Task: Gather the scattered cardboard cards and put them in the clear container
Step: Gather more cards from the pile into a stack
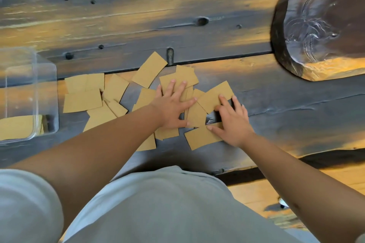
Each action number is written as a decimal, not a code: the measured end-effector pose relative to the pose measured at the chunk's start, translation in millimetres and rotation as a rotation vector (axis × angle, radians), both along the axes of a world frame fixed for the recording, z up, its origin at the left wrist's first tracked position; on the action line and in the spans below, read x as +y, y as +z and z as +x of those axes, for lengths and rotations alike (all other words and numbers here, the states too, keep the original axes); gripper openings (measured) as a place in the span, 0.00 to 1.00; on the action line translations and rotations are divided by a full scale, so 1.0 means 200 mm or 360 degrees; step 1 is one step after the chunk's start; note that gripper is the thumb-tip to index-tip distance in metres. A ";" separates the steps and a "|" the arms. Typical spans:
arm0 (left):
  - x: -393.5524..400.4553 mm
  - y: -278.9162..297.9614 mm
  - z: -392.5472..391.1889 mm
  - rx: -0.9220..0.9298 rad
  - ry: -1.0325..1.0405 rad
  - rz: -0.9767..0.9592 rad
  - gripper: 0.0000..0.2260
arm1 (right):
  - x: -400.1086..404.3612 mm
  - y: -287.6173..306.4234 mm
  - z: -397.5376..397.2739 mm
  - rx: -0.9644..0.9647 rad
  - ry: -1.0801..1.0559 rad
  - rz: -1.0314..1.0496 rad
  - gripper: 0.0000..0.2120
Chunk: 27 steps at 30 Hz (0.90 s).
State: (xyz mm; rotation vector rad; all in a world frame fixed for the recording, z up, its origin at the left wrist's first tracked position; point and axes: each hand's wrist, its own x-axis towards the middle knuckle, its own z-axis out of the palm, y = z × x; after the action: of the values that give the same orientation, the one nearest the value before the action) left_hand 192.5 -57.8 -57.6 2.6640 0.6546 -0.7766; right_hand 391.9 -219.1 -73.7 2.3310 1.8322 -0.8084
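Note:
Several tan cardboard cards (83,99) lie scattered and overlapping on the dark wooden table. My left hand (172,105) lies flat, fingers spread, pressing on the cards in the middle of the pile. My right hand (232,122) rests just to its right, fingers apart, with fingertips on one card (214,95) and its thumb on another card (201,137) at the near side. Neither hand grips a card. The clear container (50,77) stands at the left edge, with cards (16,126) lying in its near end.
A big dark carved wooden slab (320,23) lies on the table at the far right. The table's (138,16) near edge runs just below the cards, against my grey shirt. Knots and holes mark the planks.

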 end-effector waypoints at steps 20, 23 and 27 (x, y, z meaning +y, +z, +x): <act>-0.09 -0.02 0.01 -0.0328 0.0317 -0.0010 0.51 | 0.39 0.02 -0.04 0.0079 0.0275 0.0010 0.53; -0.09 -0.03 0.05 -0.0056 0.0446 -0.0006 0.61 | 0.41 0.03 -0.03 0.0263 0.0274 0.0074 0.42; -0.06 -0.02 0.06 -0.0094 0.0453 -0.0044 0.57 | 0.48 0.04 0.00 0.0373 0.0207 0.0003 0.49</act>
State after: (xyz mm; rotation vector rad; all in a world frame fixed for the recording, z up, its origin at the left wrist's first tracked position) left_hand 203.8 -69.8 -62.4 2.4823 0.9719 -0.6202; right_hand 392.9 -122.9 -65.0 2.1691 2.0485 -1.1017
